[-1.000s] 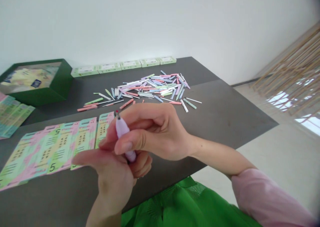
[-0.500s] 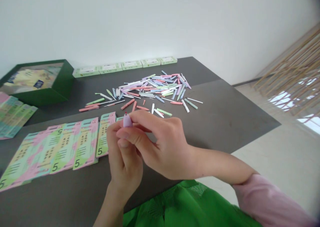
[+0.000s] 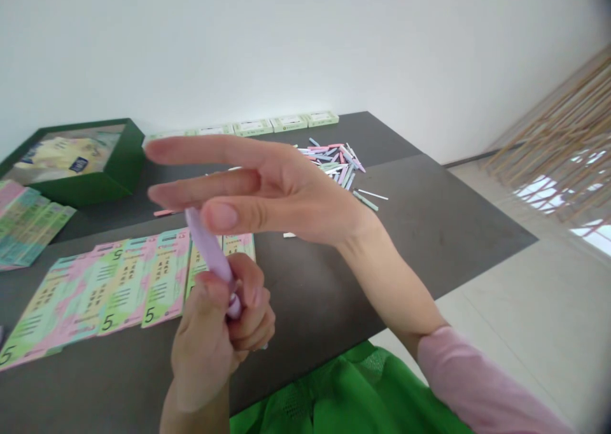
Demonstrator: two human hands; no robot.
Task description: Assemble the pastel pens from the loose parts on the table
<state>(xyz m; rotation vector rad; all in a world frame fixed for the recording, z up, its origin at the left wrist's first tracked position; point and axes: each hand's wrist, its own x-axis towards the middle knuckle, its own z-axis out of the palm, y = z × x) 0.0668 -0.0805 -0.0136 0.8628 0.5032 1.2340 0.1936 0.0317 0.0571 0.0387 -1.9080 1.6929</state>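
While our left hand [image 3: 207,342] is clenching a lilac plastic pen-shaped tube [image 3: 209,252], our right hand [image 3: 274,189] is spreading open above it, gripping nothing.
Pastel printed paper cards [image 3: 165,278] are lying just beyond our left hand.

Back: row of pale green boxes [image 3: 286,124] lined the dark grey worktop [image 3: 429,230].
Left: dark green box [image 3: 76,192] sat behind pastel printed cards [image 3: 124,287].
Right: bamboo rods [image 3: 558,135] leaned above the floor [image 3: 525,332].
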